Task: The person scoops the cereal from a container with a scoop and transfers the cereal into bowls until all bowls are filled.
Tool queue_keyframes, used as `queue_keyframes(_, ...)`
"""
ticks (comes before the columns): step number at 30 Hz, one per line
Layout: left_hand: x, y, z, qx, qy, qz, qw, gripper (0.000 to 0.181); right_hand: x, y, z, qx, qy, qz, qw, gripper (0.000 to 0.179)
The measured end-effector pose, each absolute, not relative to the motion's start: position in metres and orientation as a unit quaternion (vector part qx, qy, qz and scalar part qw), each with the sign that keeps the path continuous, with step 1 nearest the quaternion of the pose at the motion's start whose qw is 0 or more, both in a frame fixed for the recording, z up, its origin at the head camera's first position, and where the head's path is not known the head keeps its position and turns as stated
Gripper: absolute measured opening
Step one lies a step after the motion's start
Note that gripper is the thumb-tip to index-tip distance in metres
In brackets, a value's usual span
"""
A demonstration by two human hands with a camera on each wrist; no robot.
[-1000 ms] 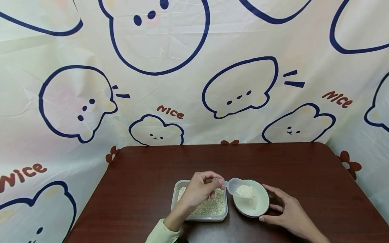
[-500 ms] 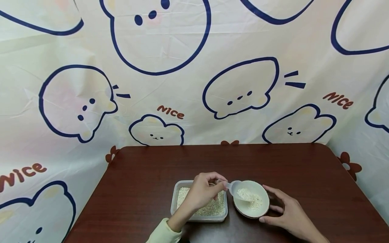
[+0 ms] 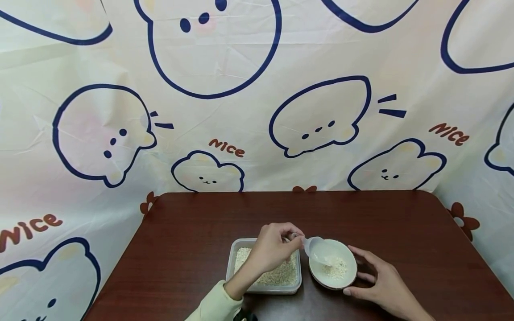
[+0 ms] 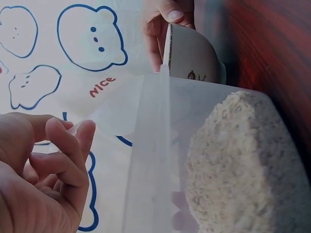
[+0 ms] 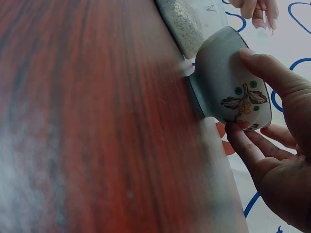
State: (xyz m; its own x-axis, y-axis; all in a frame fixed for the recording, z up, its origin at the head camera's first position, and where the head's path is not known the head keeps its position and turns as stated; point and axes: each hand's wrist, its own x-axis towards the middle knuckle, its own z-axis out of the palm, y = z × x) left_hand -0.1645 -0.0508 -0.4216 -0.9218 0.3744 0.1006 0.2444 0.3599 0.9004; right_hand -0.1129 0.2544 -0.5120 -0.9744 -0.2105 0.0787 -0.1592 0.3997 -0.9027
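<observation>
My left hand (image 3: 274, 249) pinches the handle of a translucent plastic scoop (image 3: 316, 248). The scoop tilts down over a white bowl (image 3: 327, 281), and little shows in its cup. Pale flakes like oats (image 3: 336, 267) lie inside the bowl. My right hand (image 3: 379, 281) holds the bowl's right side, thumb near and fingers far; in the right wrist view the bowl (image 5: 228, 73) shows a painted leaf and fruit pattern. Below my left forearm stands a clear plastic container (image 3: 299, 278) filled with the same flakes (image 4: 233, 165).
Everything stands on a dark red-brown wooden table (image 3: 180, 249). The container sits close to the bowl's left. Behind the table hangs a pale cloth (image 3: 249, 116) printed with cartoon bears. A light green sleeve (image 3: 218, 303) covers my left forearm.
The scoop has tipped further over the bowl as my left hand moved slightly right and turned. Flakes have slid from the scoop into the bowl. My right hand has stayed on the bowl.
</observation>
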Motion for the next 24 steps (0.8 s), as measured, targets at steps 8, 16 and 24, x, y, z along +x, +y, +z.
queue_keyframes(8,-0.164,-0.046,-0.414,0.199,0.843,0.499,0.042,0.008,-0.113,0.255,-0.514,-0.123,0.837,-0.533,0.013,0.099)
queue_keyframes(16,-0.164,-0.047,-0.409,0.211,0.849,0.483,0.037,0.009,-0.112,0.254,-0.514,-0.13,0.837,-0.532,0.004,0.099)
queue_keyframes(24,-0.164,-0.049,-0.408,0.202,0.847,0.489,0.049,0.009,-0.111,0.255,-0.514,-0.127,0.836,-0.534,0.005,0.099)
